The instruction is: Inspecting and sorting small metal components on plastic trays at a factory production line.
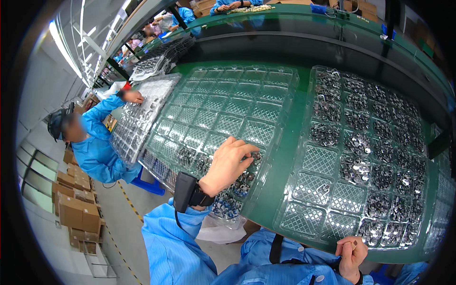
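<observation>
My left hand (pixel 229 164) reaches over a clear plastic compartment tray (pixel 204 118). Its fingers are bent down, thumb and fingertips close together, at a compartment of small dark metal parts (pixel 245 180); what lies between the fingertips is hidden. Blue-tinted small parts (pixel 227 208) fill a compartment at the tray's near edge. My right hand (pixel 351 256) is closed in a pinch at the table's front edge, below a second clear tray (pixel 311 190). Something tiny and brownish seems to show at its fingertips, too small to name. Shiny metal parts (pixel 356 168) fill many of this tray's compartments.
At the left, a co-worker in blue (pixel 102 142) has a hand over another filled tray (pixel 137 118). Stacked trays (pixel 161 57) stand behind it. A dark post (pixel 439 144) rises at the right. Cardboard boxes (pixel 78 213) line the floor. Other people sit across the green bench.
</observation>
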`<state>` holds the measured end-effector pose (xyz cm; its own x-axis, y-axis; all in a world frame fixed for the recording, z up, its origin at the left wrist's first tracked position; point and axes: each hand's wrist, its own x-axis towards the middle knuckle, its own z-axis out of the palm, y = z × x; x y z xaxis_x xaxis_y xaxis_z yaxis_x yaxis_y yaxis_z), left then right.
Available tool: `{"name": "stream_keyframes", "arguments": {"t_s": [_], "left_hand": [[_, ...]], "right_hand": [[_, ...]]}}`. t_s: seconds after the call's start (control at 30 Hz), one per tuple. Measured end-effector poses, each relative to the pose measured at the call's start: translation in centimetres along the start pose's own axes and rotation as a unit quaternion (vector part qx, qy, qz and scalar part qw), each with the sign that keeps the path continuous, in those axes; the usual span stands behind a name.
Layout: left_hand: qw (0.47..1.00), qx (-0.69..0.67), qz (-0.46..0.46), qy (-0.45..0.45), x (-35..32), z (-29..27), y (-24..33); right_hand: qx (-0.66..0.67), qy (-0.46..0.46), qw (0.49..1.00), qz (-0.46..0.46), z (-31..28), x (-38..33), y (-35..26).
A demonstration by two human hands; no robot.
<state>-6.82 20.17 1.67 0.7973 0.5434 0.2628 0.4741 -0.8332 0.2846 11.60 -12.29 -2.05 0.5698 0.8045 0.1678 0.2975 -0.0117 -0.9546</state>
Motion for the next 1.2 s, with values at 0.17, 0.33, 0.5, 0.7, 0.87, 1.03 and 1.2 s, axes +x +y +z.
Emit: {"name": "stream_keyframes", "arguments": {"t_s": [0.17,0.33,0.5,0.7,0.87,1.03,1.2], "left_hand": [[0.998,-0.030,-0.037,-0.041,-0.6,0.3,0.6],[0.998,-0.035,-0.035,-0.033,-0.7,-0.2,1.1],[0.998,0.031,-0.052,0.014,-2.2,-2.6,5.4],[0.990,-0.110,0.028,0.077,-3.4,0.8,15.5],[0.986,-0.150,0.014,0.070,0.3,5.8,16.2],[0.992,-0.126,0.018,0.007,0.4,7.1,15.7],[0.990,-0.137,0.013,0.036,0.4,7.2,15.9]], "right_hand": [[0.006,0.009,1.000,0.019,0.0,-0.3,0.0],[0.020,-0.004,1.000,0.015,-0.3,0.0,-0.9],[0.021,-0.028,0.999,-0.012,0.0,0.8,-0.4],[0.051,-0.031,0.998,-0.014,-0.3,0.5,-0.2],[0.062,-0.035,0.997,-0.013,-0.6,0.3,0.0],[0.061,-0.042,0.997,-0.031,-0.5,0.4,0.0],[0.044,-0.034,0.997,-0.049,-0.8,0.3,-0.1]]}}
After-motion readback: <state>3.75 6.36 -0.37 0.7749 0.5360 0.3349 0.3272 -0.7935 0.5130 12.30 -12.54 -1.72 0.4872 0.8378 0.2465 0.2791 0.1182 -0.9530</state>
